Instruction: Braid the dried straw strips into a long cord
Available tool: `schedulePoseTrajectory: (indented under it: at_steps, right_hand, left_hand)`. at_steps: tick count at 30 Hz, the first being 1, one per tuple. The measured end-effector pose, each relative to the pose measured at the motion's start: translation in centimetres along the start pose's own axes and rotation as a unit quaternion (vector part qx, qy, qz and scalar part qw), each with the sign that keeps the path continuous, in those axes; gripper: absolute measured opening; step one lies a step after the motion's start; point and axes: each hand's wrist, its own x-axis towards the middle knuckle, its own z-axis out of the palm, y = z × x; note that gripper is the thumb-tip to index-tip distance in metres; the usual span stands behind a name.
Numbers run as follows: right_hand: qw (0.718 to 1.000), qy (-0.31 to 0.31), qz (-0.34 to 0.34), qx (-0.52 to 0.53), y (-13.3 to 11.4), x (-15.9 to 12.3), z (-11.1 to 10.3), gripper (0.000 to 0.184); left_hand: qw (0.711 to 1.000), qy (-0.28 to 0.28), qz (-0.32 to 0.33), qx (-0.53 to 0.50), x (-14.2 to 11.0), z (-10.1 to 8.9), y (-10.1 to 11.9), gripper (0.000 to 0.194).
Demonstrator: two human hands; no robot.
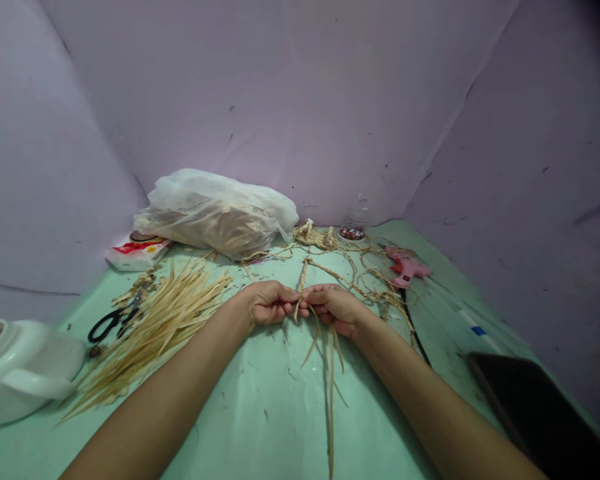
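Observation:
My left hand [275,302] and my right hand [333,305] meet over the middle of the table, fingertips almost touching. Both pinch a thin braid of dried plant fibre [304,272] that runs away from me. Loose strands [331,393] hang from under my right hand toward the near edge, one much longer than the others. Beyond the hands, a braided cord [337,275] trails off to the right. A small woven fibre piece [314,236] lies at the back near the wall.
Left are a pile of dry strips [180,320], black scissors [105,325], a white jug [35,367] and a red-white box [137,253]. A plastic bag [220,213] lies behind. Right are a pink glue gun [407,265], a container of beads [352,231] and a dark phone-like slab [535,407].

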Motion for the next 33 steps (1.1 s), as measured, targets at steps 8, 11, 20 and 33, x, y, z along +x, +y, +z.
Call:
schedulePoseTrajectory:
  at_steps: [8,11,20,33]
  right_hand:
    - [0.999,0.036,0.010,0.005,0.0,0.1,-0.1,0.005]
    - [0.999,0.033,0.019,0.010,-0.2,-0.1,0.1,0.004]
    - [0.993,0.060,-0.022,-0.103,0.2,0.1,0.3,0.005]
    - [0.856,0.109,-0.230,-0.449,1.0,0.5,-0.1,0.013]
  left_hand:
    - [0.992,0.048,0.069,0.090,-0.5,0.9,-0.8,0.012]
    - [0.977,0.090,0.108,0.160,-0.6,1.5,-1.1,0.009]
    - [0.951,0.138,0.121,0.247,-0.8,1.7,-0.9,0.014]
    - [0.871,0.287,0.101,0.386,-0.6,2.8,-0.4,0.007]
